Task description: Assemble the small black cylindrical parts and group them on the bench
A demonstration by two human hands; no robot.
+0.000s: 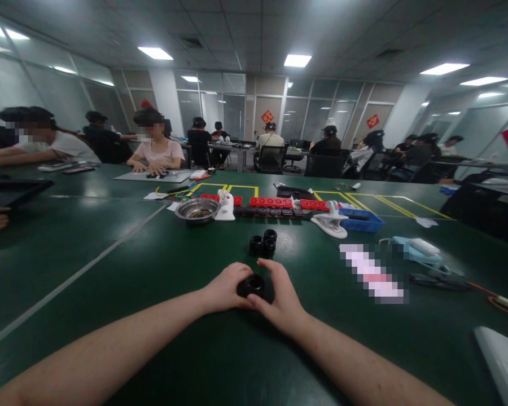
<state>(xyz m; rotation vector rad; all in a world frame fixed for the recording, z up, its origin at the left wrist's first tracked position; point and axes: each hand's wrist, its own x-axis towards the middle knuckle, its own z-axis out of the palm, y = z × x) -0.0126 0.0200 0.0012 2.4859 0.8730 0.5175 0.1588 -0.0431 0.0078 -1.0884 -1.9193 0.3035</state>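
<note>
A round black ring-shaped part (254, 283) is on the green table (186, 361) between my two hands. My left hand (230, 286) has its fingers and thumb wrapped round the part's left side. On the right, my right hand (280, 293) is spread, its thumb near the part's lower edge and its fingers apart from it. Just beyond my hands stand several similar black parts (263, 243), grouped close together.
Farther back are a metal bowl (197, 210) of small pieces, white clamps (225, 206), red strips (271, 202) and a blue tray (361, 220). A light-blue item with cables (421, 252) lies right. A person (156, 149) works across the table.
</note>
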